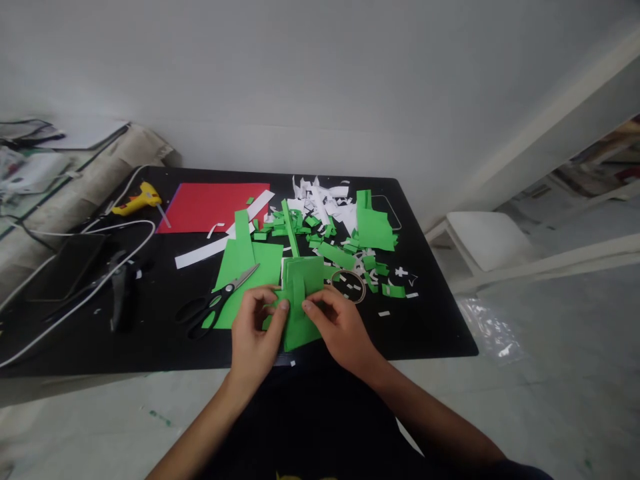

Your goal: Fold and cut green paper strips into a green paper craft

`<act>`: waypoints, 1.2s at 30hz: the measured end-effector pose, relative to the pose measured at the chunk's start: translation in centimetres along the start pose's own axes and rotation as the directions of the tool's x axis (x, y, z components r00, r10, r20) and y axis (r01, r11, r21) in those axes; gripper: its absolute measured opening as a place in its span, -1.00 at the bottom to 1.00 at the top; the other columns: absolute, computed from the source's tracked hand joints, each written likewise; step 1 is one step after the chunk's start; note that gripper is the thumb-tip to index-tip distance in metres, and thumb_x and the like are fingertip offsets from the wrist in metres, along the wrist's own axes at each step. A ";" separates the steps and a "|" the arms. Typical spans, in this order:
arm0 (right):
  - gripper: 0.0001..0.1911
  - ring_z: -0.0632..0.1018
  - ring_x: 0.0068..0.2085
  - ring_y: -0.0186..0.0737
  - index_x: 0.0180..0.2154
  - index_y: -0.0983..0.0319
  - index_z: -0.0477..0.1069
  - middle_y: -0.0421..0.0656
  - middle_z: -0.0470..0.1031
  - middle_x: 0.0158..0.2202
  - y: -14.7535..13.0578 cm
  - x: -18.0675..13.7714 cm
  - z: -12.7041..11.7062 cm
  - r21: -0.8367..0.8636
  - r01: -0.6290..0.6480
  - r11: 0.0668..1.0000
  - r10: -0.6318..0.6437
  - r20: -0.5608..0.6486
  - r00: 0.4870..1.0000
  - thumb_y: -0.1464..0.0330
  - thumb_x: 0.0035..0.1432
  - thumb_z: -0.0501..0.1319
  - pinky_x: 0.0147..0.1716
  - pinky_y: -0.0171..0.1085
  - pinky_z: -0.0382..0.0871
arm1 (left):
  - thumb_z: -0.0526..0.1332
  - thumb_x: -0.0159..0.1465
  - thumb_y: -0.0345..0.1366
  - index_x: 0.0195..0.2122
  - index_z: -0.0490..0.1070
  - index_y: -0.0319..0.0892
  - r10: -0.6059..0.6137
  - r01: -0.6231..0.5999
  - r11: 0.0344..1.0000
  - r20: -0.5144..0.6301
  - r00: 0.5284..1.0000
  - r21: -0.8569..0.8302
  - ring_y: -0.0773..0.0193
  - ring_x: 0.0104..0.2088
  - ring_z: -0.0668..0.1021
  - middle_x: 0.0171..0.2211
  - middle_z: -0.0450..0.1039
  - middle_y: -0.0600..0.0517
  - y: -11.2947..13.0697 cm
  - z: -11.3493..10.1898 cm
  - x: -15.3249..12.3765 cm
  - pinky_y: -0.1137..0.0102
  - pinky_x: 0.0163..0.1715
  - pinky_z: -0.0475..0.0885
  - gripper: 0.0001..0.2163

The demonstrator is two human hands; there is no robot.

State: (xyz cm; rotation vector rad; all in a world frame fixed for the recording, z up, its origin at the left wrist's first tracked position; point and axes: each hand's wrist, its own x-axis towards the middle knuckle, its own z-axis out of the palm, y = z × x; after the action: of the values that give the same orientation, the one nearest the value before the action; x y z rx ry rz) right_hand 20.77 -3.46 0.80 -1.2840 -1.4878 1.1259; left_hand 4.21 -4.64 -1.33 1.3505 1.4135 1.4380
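Near the table's front edge, a folded green paper piece [309, 277] is held between both hands. A narrow green strip [299, 293] runs lengthwise over its front. My left hand [257, 327] pinches the left side, thumb in front and fingers curled behind. From the right, my right hand [340, 323] grips the piece, its thumb close to the strip's edge. Black-handled scissors [220, 297] lie half open on a green sheet [270, 257] beside my left hand. A thin green strip [290, 228] stretches away behind the held piece. The fingers behind the paper are partly hidden.
Green scraps [337, 255] and white scraps [345, 212] cover the table's middle and right, around a tape ring [364, 287]. A red sheet [215, 203], yellow glue gun [144, 198], white cable [145, 250] and black tool [120, 293] lie left. A white chair [485, 240] stands right.
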 end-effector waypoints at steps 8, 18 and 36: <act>-0.90 0.54 -0.23 -0.18 -0.24 0.17 0.55 -0.16 0.54 -0.24 0.2 0.0 -0.1 0.001 0.017 1.000 -0.017 0.021 1.000 0.29 0.30 0.29 -0.29 -0.22 0.37 | 0.53 0.01 -0.32 -0.16 0.38 -0.11 -0.290 0.290 0.902 0.048 0.956 -0.321 0.38 -0.35 0.52 -0.26 0.50 0.09 -0.5 -0.1 1.4 0.48 -0.27 0.47 -0.57; -0.85 0.54 -0.29 -0.21 -0.17 0.13 0.63 -0.18 0.53 -0.27 0.7 0.3 -0.3 0.044 0.057 0.997 -0.059 0.053 0.997 0.36 0.27 0.27 -0.31 -0.25 0.40 | 0.47 0.08 -0.31 -0.52 0.29 -0.14 -0.231 0.259 0.941 0.143 0.962 -0.219 0.31 -0.34 0.46 -0.48 0.30 0.14 -0.1 -0.6 1.4 0.49 -0.33 0.37 -0.69; -0.76 0.32 -0.42 -0.31 -0.36 0.13 0.20 -0.34 0.21 -0.42 0.5 0.4 -0.2 0.112 -0.053 0.992 0.058 -0.040 0.997 0.39 0.08 0.30 -0.40 -0.30 0.25 | 0.52 0.13 -0.18 -0.24 0.43 -0.15 -0.295 0.341 0.891 0.187 0.937 -0.299 0.41 -0.46 0.35 -0.47 0.27 0.19 0.0 -0.4 1.1 0.52 -0.40 0.32 -0.68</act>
State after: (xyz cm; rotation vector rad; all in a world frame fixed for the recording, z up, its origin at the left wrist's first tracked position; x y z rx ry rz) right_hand 21.01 -3.06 0.32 -1.2723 -1.3462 1.1924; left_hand 3.61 -3.66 -1.05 0.9361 1.1788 1.2667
